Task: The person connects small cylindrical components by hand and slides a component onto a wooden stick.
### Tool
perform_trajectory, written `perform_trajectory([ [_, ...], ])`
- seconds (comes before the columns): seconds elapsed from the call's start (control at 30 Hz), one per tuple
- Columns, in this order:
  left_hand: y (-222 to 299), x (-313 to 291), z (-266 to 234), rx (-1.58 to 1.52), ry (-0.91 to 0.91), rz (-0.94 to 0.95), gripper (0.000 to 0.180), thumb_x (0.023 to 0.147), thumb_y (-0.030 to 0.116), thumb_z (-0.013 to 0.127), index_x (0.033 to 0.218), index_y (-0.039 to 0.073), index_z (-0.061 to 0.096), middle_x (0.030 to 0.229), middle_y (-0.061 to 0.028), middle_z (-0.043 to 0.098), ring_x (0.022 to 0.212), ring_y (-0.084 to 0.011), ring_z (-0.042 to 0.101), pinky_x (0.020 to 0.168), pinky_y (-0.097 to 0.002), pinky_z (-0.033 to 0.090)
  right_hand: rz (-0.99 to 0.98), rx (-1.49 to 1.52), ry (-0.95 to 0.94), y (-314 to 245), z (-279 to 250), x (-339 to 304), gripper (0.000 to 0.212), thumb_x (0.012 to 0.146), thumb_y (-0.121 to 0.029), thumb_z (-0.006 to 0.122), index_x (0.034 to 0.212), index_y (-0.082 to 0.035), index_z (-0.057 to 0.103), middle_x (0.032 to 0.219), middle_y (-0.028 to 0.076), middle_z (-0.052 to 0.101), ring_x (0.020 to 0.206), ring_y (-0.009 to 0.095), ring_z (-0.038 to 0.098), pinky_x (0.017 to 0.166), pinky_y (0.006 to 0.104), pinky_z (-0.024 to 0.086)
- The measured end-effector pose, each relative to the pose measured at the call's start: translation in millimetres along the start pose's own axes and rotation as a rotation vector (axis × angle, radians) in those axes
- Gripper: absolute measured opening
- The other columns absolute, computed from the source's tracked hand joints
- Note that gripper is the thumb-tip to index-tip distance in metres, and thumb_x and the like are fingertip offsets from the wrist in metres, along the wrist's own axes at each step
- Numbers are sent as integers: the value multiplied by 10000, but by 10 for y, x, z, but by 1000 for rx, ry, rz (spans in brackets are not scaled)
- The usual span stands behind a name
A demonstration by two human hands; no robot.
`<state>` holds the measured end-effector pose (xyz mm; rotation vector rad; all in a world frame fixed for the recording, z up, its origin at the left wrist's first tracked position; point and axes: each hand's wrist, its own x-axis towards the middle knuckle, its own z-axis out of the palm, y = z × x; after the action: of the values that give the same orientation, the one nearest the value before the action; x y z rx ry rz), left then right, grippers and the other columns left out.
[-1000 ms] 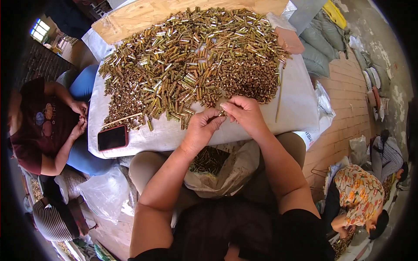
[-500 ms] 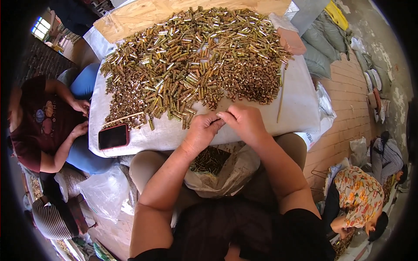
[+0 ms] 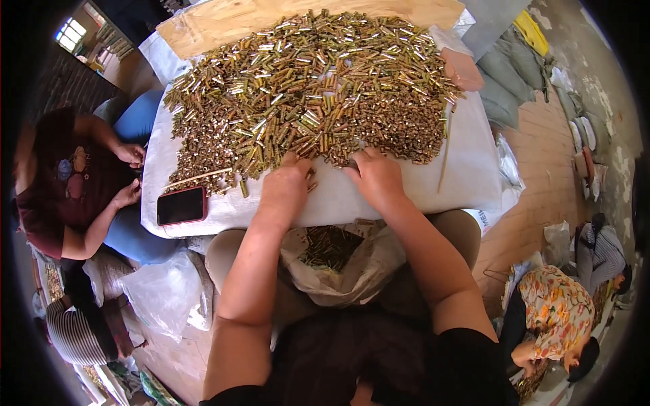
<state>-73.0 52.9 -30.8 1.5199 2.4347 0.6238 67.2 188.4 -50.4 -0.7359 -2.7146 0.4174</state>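
Observation:
A wide heap of brassy metal sleeves (image 3: 271, 95) covers the table, which has a white sheet (image 3: 420, 193) over it. Small nut-like metal pieces (image 3: 399, 128) form a denser patch at the near right of the heap. At its near edge, my left hand (image 3: 284, 186) bends its fingers down among the sleeves; a short piece shows beside it. My right hand (image 3: 378, 177) rests to the right, thumb and forefinger curled at the edge of the small pieces. What either hand holds is hidden. An open sack (image 3: 338, 291) between my knees contains many thin metal pieces.
A phone (image 3: 181, 206) and a thin stick (image 3: 200, 178) lie at the left; another stick (image 3: 445, 152) lies right. A wooden board (image 3: 305, 15) edges the far side. A co-worker (image 3: 81, 176) sits left; others work at lower right. Filled sacks (image 3: 508, 81) stand right.
My hands were together above the table's near edge, fingertips meeting. They have separated and moved forward to the heap's near edge. The view has shifted slightly.

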Motion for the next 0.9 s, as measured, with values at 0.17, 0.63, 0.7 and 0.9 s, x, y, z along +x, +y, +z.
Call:
perform_trajectory([
  [0.17,-4,118,130,29,47,-41,175,697,69,640,866,57,595,937,-148,573,821,-346,596,721,-422,487,-41,12,91,-11,87,50,219,757,-232,656,783,-28,582,781,108,595,735,291,598,629,385,488],
  [0.63,280,66,191,-831,-23,-82,62,865,51,551,916,37,518,714,-54,550,614,-138,540,538,-269,430,352,1057,-57,86,-156,20,133,830,-112,621,914,-10,612,766,32,622,648,89,570,541,233,460],
  [0.7,326,46,130,-997,-111,-114,62,881,46,536,938,44,512,735,-41,562,634,-119,542,520,-253,419,379,1274,-79,58,-228,13,137,839,-114,621,923,-7,606,736,11,604,637,56,547,528,213,450],
  [0.9,398,23,104,-1243,-173,-210,82,869,7,548,942,38,527,725,6,551,655,-40,496,543,-183,387,433,1362,-164,65,-319,-19,131,853,-147,615,887,-22,602,690,12,582,542,63,510,508,212,438],
])
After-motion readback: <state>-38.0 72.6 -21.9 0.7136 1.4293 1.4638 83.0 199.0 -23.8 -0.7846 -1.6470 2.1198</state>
